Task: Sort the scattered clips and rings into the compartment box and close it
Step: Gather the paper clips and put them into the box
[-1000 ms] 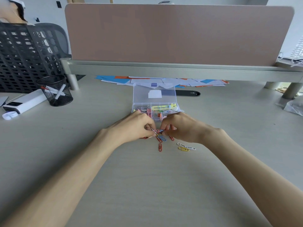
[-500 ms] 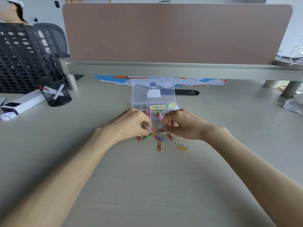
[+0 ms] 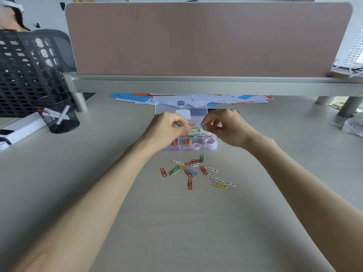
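A clear compartment box [image 3: 213,144] stands open on the desk, its lid [image 3: 198,110] tilted up at the back. Pink rings [image 3: 209,141] and coloured clips lie in its compartments. My left hand [image 3: 165,128] pinches white and red paper clips [image 3: 187,124] above the box. My right hand [image 3: 227,126] pinches a few more clips [image 3: 202,125] just to the right of them. Several coloured paper clips [image 3: 193,169] lie scattered on the desk in front of the box, with a white and yellow group [image 3: 222,183] further right.
A black mesh pen cup [image 3: 57,114] stands at the left beside a white device [image 3: 21,128]. Loose coloured papers [image 3: 188,98] lie behind the box under a raised shelf [image 3: 196,85] with a pink divider. A plastic bag [image 3: 353,124] sits at the right edge.
Both hands rose from the scattered clips on the desk to above the open box, each carrying clips. The pile on the desk is now uncovered.
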Available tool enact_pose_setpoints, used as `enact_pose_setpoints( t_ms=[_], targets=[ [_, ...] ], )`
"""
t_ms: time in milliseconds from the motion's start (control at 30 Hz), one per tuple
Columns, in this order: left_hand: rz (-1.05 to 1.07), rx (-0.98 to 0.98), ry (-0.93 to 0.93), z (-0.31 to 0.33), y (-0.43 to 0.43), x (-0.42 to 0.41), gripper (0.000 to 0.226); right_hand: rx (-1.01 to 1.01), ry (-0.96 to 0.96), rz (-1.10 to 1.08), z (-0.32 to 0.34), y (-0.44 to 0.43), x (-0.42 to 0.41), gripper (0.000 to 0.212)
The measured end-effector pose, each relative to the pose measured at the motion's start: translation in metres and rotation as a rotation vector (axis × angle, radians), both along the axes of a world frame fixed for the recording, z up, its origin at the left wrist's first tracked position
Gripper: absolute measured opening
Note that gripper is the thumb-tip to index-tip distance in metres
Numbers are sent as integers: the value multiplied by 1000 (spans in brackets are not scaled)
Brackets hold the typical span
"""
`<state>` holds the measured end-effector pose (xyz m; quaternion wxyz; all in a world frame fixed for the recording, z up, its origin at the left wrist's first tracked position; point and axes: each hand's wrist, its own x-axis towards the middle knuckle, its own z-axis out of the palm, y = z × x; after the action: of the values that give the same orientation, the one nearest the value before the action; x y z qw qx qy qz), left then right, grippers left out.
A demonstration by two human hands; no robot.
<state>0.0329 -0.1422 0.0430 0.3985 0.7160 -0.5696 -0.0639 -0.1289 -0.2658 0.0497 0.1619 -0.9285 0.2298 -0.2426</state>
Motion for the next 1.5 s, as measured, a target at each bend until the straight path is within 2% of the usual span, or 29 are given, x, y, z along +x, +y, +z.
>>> enact_pose_setpoints(
  t_ms=[233, 500, 800, 1000, 1233, 1333, 1400, 1500],
  targets=[
    [43, 96, 86, -18, -40, 13, 15, -22, 115, 51, -18, -26, 17, 14],
    [35, 132, -19, -24, -42, 14, 18, 3, 138, 122, -23, -31, 17, 23],
    [15, 126, -117, -24, -37, 23, 11, -57, 135, 86, -21, -28, 16, 25],
    [-83, 202, -330, -20, -30, 26, 15, -73, 266, 20, -19, -25, 14, 35],
    [-127, 139, -176, -1, 8, 10, 13, 26, 224, 96, 8, 1, -8, 17],
    [-190, 188, -114, 10, 42, 3, 11, 137, 380, 154, 25, 25, -29, 18],
    [-225, 256, -107, 10, 47, 6, 13, 234, 531, 186, 29, 27, -40, 26],
    [-252, 397, -131, 6, 58, 7, 30, 281, 702, 202, 22, 36, -53, 44]
  ],
)
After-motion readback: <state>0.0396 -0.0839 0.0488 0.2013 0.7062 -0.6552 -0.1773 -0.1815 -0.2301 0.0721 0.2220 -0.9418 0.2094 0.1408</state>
